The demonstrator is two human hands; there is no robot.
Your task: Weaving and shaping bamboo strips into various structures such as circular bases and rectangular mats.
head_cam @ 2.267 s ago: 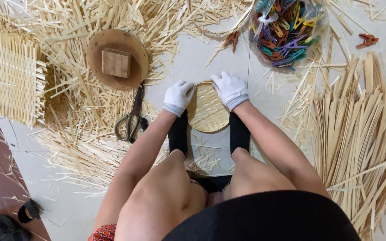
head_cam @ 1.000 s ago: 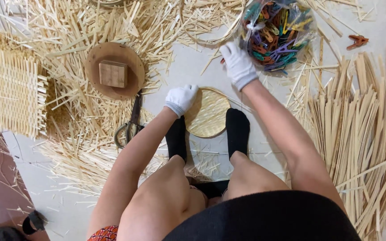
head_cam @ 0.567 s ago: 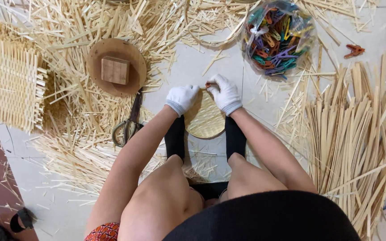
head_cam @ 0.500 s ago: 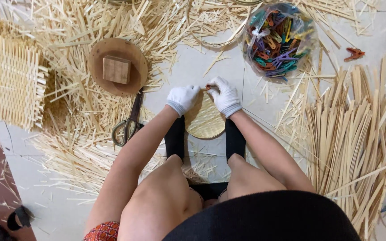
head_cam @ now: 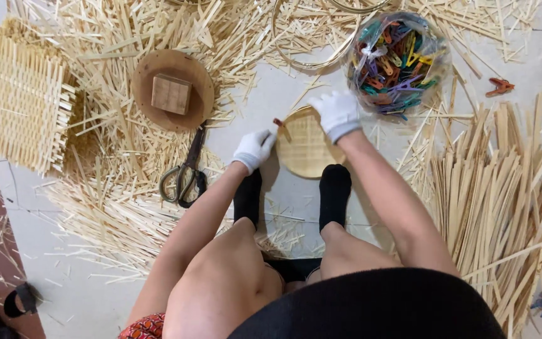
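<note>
Head view, looking straight down: pale floor (head_cam: 45, 263) strewn with loose bamboo slivers, a thick sheaf of longer bamboo strips (head_cam: 503, 201) fanned out on the right, and a woven square mat (head_cam: 14, 100) on the far left. Next in size, a round brown wooden disc (head_cam: 172, 91) with a small wooden block (head_cam: 171, 94) on it, and a clear bag of coloured clothes pegs (head_cam: 396, 59) at upper right.

Between the person's black-socked feet lies the small round woven disc (head_cam: 305, 150), flat on the floor. About a second ago the right hand was stretched up into the peg bag; now the right hand (head_cam: 335, 114) is back on the disc's upper rim, fingers curled down onto the weave — whether they pinch anything I cannot tell. The left hand (head_cam: 253, 149) grips the disc's left edge, fingers closed around the rim. A reddish-brown peg (head_cam: 280, 124) now sits at the rim between the two hands, so the trip to the bag seems to have brought a clip to the edge.

Smallest: dark scissors (head_cam: 183, 176) lying left of the left hand, untouched, and a stray brown peg (head_cam: 500, 86) on the floor at right.
</note>
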